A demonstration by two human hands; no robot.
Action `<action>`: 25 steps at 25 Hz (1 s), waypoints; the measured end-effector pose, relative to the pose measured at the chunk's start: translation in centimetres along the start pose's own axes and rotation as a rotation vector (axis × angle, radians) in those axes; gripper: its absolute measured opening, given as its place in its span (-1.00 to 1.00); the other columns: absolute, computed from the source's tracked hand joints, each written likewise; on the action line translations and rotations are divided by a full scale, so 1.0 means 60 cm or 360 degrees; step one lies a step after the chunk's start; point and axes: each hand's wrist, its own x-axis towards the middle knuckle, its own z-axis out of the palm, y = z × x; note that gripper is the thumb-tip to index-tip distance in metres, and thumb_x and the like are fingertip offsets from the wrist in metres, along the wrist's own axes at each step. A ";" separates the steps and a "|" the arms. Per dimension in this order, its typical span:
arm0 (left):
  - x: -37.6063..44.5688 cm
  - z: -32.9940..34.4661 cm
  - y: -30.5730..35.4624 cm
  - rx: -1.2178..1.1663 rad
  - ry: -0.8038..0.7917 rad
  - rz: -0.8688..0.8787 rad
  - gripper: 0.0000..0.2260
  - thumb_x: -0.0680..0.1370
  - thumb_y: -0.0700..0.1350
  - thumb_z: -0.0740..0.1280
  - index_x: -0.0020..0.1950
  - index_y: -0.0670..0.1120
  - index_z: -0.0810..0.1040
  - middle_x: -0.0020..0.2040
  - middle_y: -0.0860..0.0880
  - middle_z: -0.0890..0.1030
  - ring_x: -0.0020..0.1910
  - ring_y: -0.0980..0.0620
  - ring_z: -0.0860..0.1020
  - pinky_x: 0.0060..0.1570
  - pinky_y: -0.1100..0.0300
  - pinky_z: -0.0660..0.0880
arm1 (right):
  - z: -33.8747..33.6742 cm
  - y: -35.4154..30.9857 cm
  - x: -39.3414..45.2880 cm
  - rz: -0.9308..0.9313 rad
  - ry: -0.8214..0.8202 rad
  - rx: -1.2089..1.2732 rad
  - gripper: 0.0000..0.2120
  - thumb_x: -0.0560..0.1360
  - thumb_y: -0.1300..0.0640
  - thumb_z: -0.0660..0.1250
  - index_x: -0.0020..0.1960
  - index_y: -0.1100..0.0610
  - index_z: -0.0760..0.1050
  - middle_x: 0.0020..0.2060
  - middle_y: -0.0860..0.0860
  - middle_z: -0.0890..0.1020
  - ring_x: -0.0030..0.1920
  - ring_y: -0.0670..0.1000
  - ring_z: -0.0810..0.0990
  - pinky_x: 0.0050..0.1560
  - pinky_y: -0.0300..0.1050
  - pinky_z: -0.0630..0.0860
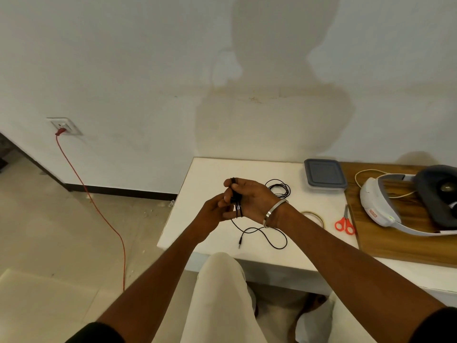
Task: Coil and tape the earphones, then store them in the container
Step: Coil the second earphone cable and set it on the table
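Two bare hands are in view: the left hand [214,209] and the right hand [249,198]. There are two sets of black earphones: one wound bundle [236,201] in the grip of the hands, and one coil [278,188] lying on the one white table [197,229]. Also one lidded container [324,175], one roll of tape [315,217], one pair of red-handled scissors [345,222], one wooden board [395,233], one white headset [408,203], and one silver bangle [275,211].

black earphones [262,233], grey-lidded container [324,176], red-orange handled scissors [344,222], white table [210,174], red cord [99,209] lower left
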 end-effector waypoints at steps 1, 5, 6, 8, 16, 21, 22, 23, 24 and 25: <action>0.000 0.000 -0.006 -0.0065 -0.0013 -0.0062 -0.83 0.64 -0.20 0.15 0.10 -0.15 0.53 -0.09 -0.12 0.55 -0.07 -0.04 0.55 0.05 0.12 0.56 | 0.000 -0.002 -0.001 -0.0028 0.0009 0.0062 -0.79 0.61 0.24 0.05 0.00 0.17 0.46 -0.33 0.05 0.61 -0.18 0.11 0.62 -0.01 0.18 0.52; -0.014 0.016 -0.019 -0.0067 -0.0183 -0.0153 -0.80 0.65 -0.11 0.16 -0.01 -0.03 0.59 -0.24 -0.05 0.52 -0.17 -0.03 0.55 0.11 0.00 0.55 | 0.003 -0.007 0.002 -0.0175 0.0170 0.0101 -0.78 0.62 0.22 0.05 -0.03 0.12 0.47 -0.34 0.01 0.62 -0.18 0.07 0.65 0.08 0.21 0.49; -0.016 0.022 -0.019 -0.0033 -0.0246 -0.0151 -0.79 0.65 -0.09 0.16 0.01 0.00 0.60 -0.25 -0.05 0.51 -0.19 0.00 0.54 0.11 0.02 0.56 | 0.003 -0.007 0.004 -0.0224 0.0233 0.0042 -0.77 0.62 0.21 0.05 -0.04 0.10 0.48 -0.34 -0.01 0.63 -0.16 0.06 0.66 0.11 0.23 0.43; -0.016 0.033 -0.015 0.0037 -0.0338 -0.0159 -0.79 0.64 -0.06 0.16 0.06 0.02 0.60 -0.26 -0.05 0.49 -0.23 0.05 0.52 0.05 0.10 0.57 | 0.000 -0.003 0.009 -0.0312 0.0359 -0.0119 -0.76 0.62 0.19 0.06 -0.05 0.05 0.49 -0.31 -0.04 0.65 -0.08 0.05 0.66 0.09 0.17 0.36; -0.018 0.031 0.012 0.0518 -0.0455 -0.0187 -0.73 0.64 -0.04 0.17 0.19 -0.13 0.59 -0.33 -0.01 0.47 -0.35 0.11 0.48 -0.18 0.20 0.57 | -0.030 0.012 0.010 -0.0591 0.0468 -0.1396 -0.77 0.59 0.27 0.08 0.02 0.13 0.51 -0.25 0.03 0.67 -0.12 -0.02 0.65 0.15 0.05 0.54; -0.016 -0.006 0.019 0.0671 -0.0291 -0.0103 -0.77 0.62 -0.04 0.23 0.12 -0.07 0.64 -0.34 -0.06 0.39 -0.39 0.15 0.45 -0.33 0.19 0.55 | -0.081 0.027 0.007 -0.0216 0.0306 -0.2622 -0.74 0.56 0.21 0.05 0.03 -0.07 0.45 -0.26 -0.19 0.60 -0.05 -0.17 0.57 0.42 0.33 0.02; -0.015 -0.013 0.020 0.0711 -0.0266 -0.0076 -0.79 0.61 -0.04 0.24 0.10 -0.06 0.64 -0.36 -0.05 0.38 -0.41 0.15 0.43 -0.36 0.20 0.53 | -0.085 0.026 0.003 -0.0117 0.0284 -0.2720 -0.75 0.56 0.22 0.06 0.04 -0.04 0.45 -0.24 -0.16 0.60 -0.03 -0.13 0.58 0.44 0.34 -0.10; -0.015 -0.019 0.023 0.0756 -0.0244 -0.0052 -0.80 0.60 -0.03 0.26 0.08 -0.04 0.65 -0.38 -0.04 0.38 -0.42 0.14 0.40 -0.38 0.21 0.50 | -0.087 0.026 -0.001 -0.0040 0.0263 -0.2809 -0.77 0.57 0.20 0.07 0.04 -0.01 0.45 -0.23 -0.13 0.61 -0.03 -0.09 0.59 0.44 0.34 -0.17; -0.014 -0.025 0.025 0.0802 -0.0218 -0.0032 -0.82 0.59 -0.01 0.27 0.04 -0.01 0.65 -0.41 -0.03 0.38 -0.44 0.11 0.37 -0.40 0.23 0.46 | -0.088 0.024 -0.005 -0.0004 0.0230 -0.2910 -0.81 0.58 0.14 0.07 0.02 0.00 0.45 -0.23 -0.11 0.61 -0.05 -0.06 0.59 0.43 0.33 -0.17; -0.013 -0.031 0.028 0.0845 -0.0183 -0.0006 -0.84 0.58 0.00 0.29 0.00 0.02 0.66 -0.43 -0.02 0.40 -0.45 0.09 0.34 -0.41 0.23 0.41 | -0.089 0.024 -0.006 0.0017 0.0199 -0.2991 -0.83 0.59 0.06 0.07 -0.03 0.01 0.44 -0.27 -0.12 0.59 -0.09 -0.03 0.57 0.41 0.33 -0.11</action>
